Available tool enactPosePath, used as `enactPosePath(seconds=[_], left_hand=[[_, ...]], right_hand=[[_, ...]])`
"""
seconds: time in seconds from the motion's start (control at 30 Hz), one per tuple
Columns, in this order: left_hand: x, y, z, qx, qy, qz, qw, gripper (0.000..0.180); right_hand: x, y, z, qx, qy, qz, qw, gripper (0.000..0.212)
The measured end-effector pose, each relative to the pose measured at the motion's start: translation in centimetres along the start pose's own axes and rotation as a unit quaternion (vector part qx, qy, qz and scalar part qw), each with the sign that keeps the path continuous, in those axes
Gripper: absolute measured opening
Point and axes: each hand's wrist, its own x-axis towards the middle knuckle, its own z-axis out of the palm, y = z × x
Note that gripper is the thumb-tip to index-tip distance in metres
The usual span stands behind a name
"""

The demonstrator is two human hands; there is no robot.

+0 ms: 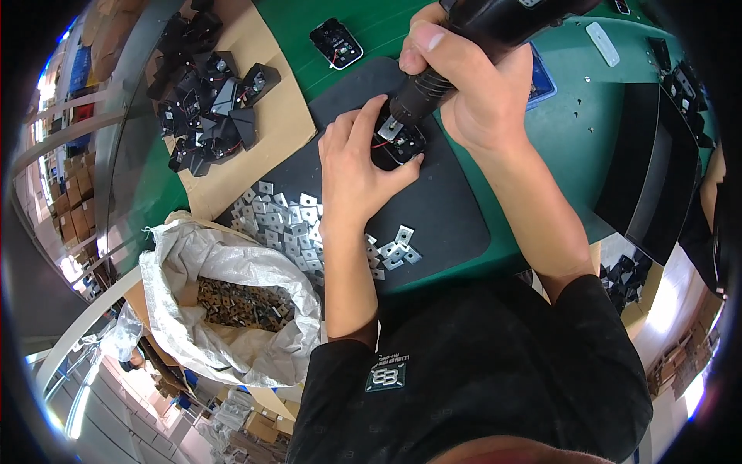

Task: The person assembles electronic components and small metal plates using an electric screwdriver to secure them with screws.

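My right hand (491, 93) is wrapped round a black power screwdriver (429, 83), whose nose points down at a small black housing (410, 148). Inside that housing a silver metal plate (389, 128) shows under the driver's tip, with a bit of red wire beside it. My left hand (352, 158) grips the housing from the left, fingers along its far side and thumb at its near edge. The housing lies on a dark grey mat (456, 205). Close to my left forearm, many loose square metal plates (290, 224), each with a hole, are spread on the mat.
Black plastic parts (209, 112) are heaped on a cardboard sheet (282, 97) at the far left. An open white woven sack (182, 317) of small metal pieces stands near left. Another housing (336, 44) lies beyond the mat. A blue tray (541, 77) sits behind my right wrist; black panels (653, 162) stand right.
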Motion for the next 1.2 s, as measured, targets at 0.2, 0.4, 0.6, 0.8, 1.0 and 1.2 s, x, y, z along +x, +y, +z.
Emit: enactPosePath(seconds=[0.2, 0.4, 0.6, 0.8, 1.0, 1.2], left_hand=[[0.0, -0.3, 0.0, 0.002, 0.003, 0.007, 1.0, 0.079], [0.0, -0.3, 0.0, -0.001, 0.0, 0.006, 1.0, 0.079], [0.1, -0.2, 0.0, -0.003, -0.001, 0.003, 1.0, 0.078], [0.3, -0.3, -0.3, -0.01, -0.025, 0.0, 1.0, 0.076], [0.5, -0.3, -0.7, -0.005, -0.054, -0.003, 0.999, 0.076], [0.4, 0.0, -0.9, 0.005, -0.05, 0.003, 0.999, 0.077]], right_hand=[[0.1, 0.3, -0.2, 0.022, -0.007, -0.01, 1.0, 0.041], [0.1, 0.4, -0.2, 0.021, -0.006, -0.002, 1.0, 0.041], [-0.2, 0.3, 0.1, 0.019, -0.021, 0.003, 1.0, 0.038], [-0.3, 0.4, 0.0, 0.025, -0.053, 0.015, 0.998, 0.036], [-0.2, 0.4, -0.3, -0.004, -0.107, 0.006, 0.994, 0.036], [0.0, 0.1, -0.4, 0.037, -0.112, 0.036, 0.992, 0.041]])
